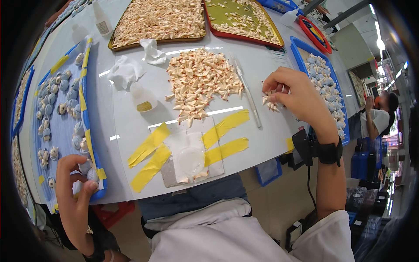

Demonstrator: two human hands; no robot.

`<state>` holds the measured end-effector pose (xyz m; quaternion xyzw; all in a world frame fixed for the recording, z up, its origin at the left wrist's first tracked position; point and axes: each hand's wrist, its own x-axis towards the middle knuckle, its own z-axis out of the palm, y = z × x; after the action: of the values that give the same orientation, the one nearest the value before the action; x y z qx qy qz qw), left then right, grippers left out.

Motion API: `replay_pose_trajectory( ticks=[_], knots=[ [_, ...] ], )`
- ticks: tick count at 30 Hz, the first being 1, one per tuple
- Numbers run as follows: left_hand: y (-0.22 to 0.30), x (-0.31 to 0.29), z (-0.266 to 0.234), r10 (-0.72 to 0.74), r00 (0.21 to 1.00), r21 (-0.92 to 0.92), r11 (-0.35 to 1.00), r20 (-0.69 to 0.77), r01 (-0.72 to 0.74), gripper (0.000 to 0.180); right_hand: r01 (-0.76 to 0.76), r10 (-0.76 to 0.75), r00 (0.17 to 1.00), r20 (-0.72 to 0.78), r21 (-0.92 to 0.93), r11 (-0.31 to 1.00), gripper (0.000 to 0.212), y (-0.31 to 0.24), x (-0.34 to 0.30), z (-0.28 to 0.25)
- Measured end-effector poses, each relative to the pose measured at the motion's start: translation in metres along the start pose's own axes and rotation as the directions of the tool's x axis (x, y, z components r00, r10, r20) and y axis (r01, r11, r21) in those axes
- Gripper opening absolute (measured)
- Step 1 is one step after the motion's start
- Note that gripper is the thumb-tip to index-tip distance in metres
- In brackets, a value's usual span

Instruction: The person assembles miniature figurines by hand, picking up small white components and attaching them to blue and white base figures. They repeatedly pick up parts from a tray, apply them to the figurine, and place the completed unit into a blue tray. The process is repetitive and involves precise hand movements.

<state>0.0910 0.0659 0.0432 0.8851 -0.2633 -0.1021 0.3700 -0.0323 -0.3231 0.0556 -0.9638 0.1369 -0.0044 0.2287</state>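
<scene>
At the near right corner of the blue tray (97, 144) on my left, my left hand (75, 185) curls its thumb and fingers around a small blue-and-white figurine (92, 175). Other round figurines (63, 85) of that kind lie on the tray's blue cloth. To the right, my right hand (299, 94) pinches its fingertips together over a few small cream pointed pieces (272, 105) on the table; what sits between the fingertips is hidden. A large heap of similar pieces (200, 78), tipped with red, spreads across the middle of the table.
Yellow tape (150, 146) flanks a pad with a round white dish (190, 160) at the near edge. A small bottle (143, 99), crumpled tissues (126, 72) and a white pen-like tool (247, 94) lie around the heap. Full trays (159, 40) stand behind; another blue tray (293, 43) is right.
</scene>
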Motion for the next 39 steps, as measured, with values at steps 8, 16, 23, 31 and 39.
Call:
replay_pose_trajectory(
  ticks=[8,16,23,31,39],
  knots=[
    [-0.029,-0.004,-0.016,-0.09,0.996,-0.204,0.976,-0.026,0.083,0.019,-0.01,0.006,0.997,-0.075,-0.059,0.998,0.011,0.002,0.0,0.002],
    [-0.021,-0.024,-0.003,-0.055,0.944,-0.527,0.839,-0.326,-0.133,0.021,-0.021,0.148,0.949,-0.279,0.411,0.912,0.008,-0.007,-0.021,0.0],
    [0.022,-0.037,0.056,-0.055,0.998,-0.903,0.43,-0.007,0.018,0.049,0.026,0.266,0.926,-0.269,0.746,0.665,0.01,-0.044,-0.075,0.022],
    [0.019,-0.034,0.085,0.038,0.992,-0.942,0.32,0.124,0.105,0.036,0.1,0.191,0.946,-0.264,0.793,0.6,0.01,-0.065,-0.079,0.054],
    [0.036,-0.03,0.091,-0.107,0.982,-0.948,0.263,0.157,0.18,0.043,0.122,0.166,0.935,-0.314,0.723,0.679,0.014,-0.088,-0.062,0.064]
  ],
)
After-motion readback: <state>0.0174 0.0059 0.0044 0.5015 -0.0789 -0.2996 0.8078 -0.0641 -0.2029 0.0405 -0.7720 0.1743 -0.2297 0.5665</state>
